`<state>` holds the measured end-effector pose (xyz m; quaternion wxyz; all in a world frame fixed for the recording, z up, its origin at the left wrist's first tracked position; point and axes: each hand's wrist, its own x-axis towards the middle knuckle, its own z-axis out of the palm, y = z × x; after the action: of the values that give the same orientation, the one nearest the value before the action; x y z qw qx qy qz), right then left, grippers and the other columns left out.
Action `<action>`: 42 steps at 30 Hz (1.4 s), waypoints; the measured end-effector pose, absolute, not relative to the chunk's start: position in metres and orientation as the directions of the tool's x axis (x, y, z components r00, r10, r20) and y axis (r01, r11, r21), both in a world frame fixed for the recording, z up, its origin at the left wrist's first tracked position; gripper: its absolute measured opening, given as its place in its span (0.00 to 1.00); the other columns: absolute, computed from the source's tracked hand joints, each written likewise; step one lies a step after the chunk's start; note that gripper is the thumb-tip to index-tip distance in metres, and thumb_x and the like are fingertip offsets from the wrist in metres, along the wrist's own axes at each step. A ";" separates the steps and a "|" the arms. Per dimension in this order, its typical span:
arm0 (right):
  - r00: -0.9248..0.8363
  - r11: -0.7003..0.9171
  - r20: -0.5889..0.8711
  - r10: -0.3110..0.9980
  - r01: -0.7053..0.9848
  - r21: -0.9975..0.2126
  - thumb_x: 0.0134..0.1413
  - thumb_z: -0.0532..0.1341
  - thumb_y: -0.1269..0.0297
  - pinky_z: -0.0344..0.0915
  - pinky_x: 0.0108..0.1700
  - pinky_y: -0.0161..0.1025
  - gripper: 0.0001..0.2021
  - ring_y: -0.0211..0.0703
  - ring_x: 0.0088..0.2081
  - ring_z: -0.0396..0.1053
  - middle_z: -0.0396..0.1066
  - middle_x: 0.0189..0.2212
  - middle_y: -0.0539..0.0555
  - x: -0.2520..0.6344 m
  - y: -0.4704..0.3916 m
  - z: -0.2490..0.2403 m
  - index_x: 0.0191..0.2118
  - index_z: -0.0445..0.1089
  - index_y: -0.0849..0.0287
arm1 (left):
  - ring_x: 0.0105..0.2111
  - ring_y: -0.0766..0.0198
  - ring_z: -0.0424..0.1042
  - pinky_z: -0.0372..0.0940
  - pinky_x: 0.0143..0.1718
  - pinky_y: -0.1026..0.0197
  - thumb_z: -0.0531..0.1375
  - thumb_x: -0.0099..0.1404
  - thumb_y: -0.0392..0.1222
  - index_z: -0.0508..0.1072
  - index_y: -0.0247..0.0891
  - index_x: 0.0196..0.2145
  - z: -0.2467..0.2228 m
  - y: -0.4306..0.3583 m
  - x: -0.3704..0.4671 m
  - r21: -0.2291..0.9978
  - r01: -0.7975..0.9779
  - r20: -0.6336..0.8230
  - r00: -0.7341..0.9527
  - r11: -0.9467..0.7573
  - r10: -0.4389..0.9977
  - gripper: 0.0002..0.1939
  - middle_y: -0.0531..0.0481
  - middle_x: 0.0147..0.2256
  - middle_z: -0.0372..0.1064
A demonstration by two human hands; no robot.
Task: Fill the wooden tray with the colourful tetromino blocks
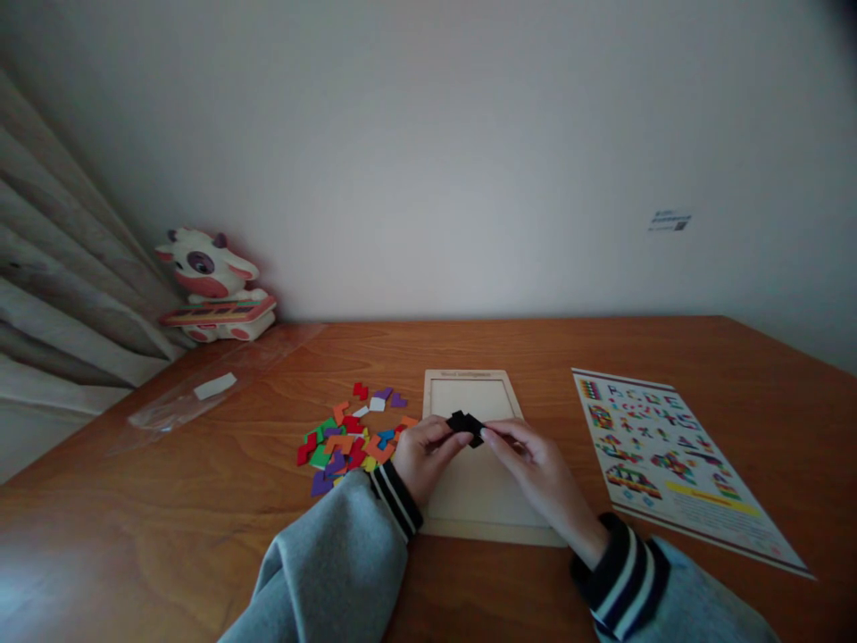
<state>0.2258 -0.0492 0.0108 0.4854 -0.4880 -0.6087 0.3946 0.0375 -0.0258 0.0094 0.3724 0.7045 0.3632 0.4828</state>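
Between my two hands, a small black puzzle piece [467, 426] with a stepped outline is held above a pale wooden tray [494, 534]. The thumb and fingers of my left hand [427, 454] pinch its left side. My right hand [536, 464] grips its right side with thumb and forefinger. The tray's framed inner area shows bare wood around my hands. Just left of the tray and my left hand lies a loose heap of coloured pieces [340, 444] in red, orange, green, purple, blue, yellow and white.
A printed pattern sheet [669, 446] lies to the right on the brown table [201, 536]. Clear plastic packaging [180, 411] with a white label rests at the left. A toy cow keyboard [218, 290] stands at the back left, beside a curtain [60, 268].
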 end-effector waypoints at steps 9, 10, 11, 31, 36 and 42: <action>-0.230 0.326 0.281 0.932 0.188 -0.926 0.60 0.62 0.57 0.72 0.49 0.42 0.13 0.45 0.46 0.73 0.75 0.43 0.55 0.224 -0.054 0.018 0.47 0.76 0.52 | 0.37 0.60 0.75 0.69 0.42 0.61 0.67 0.61 0.48 0.82 0.36 0.37 0.008 -0.023 0.036 0.916 0.015 0.380 0.281 -0.400 0.881 0.13 0.44 0.35 0.78; -0.238 0.336 0.291 0.927 0.181 -0.924 0.60 0.62 0.57 0.72 0.49 0.41 0.13 0.45 0.46 0.73 0.75 0.43 0.55 0.224 -0.054 0.018 0.48 0.76 0.52 | 0.38 0.59 0.76 0.69 0.43 0.61 0.67 0.61 0.48 0.81 0.36 0.38 0.009 -0.023 0.036 0.916 0.008 0.382 0.288 -0.401 0.878 0.13 0.44 0.36 0.78; -0.241 0.350 0.304 0.922 0.180 -0.919 0.60 0.62 0.58 0.72 0.49 0.41 0.13 0.44 0.47 0.73 0.74 0.43 0.55 0.224 -0.053 0.017 0.48 0.76 0.51 | 0.39 0.59 0.76 0.69 0.44 0.61 0.67 0.61 0.47 0.81 0.36 0.38 0.010 -0.023 0.036 0.916 0.003 0.383 0.296 -0.402 0.875 0.12 0.44 0.37 0.78; -0.283 0.592 0.524 0.803 0.470 -0.654 0.60 0.61 0.64 0.74 0.46 0.43 0.21 0.42 0.40 0.73 0.72 0.43 0.55 0.234 -0.056 0.028 0.59 0.64 0.51 | 0.34 0.61 0.74 0.69 0.34 0.64 0.64 0.63 0.48 0.80 0.33 0.38 0.010 -0.029 0.037 0.857 0.228 0.372 0.348 -0.463 0.860 0.14 0.42 0.35 0.76; -0.510 0.730 0.522 0.684 0.463 -0.503 0.62 0.59 0.65 0.71 0.49 0.43 0.21 0.44 0.47 0.70 0.69 0.47 0.55 0.239 -0.053 0.028 0.60 0.65 0.43 | 0.33 0.61 0.74 0.68 0.36 0.62 0.64 0.63 0.46 0.80 0.33 0.35 0.007 -0.030 0.038 0.812 0.265 0.380 0.435 -0.519 0.816 0.12 0.43 0.33 0.75; -0.499 0.710 0.506 0.703 0.458 -0.535 0.63 0.59 0.64 0.71 0.50 0.43 0.22 0.44 0.49 0.69 0.69 0.47 0.56 0.240 -0.051 0.020 0.62 0.63 0.44 | 0.34 0.61 0.73 0.66 0.36 0.63 0.64 0.62 0.40 0.79 0.34 0.36 0.004 -0.030 0.039 0.796 0.307 0.364 0.445 -0.521 0.818 0.07 0.45 0.32 0.75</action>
<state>0.2404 -0.0507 0.0199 0.3655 -0.3419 -0.8494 0.1677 0.0389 -0.0300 0.0042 0.3318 0.7826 0.3595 0.3849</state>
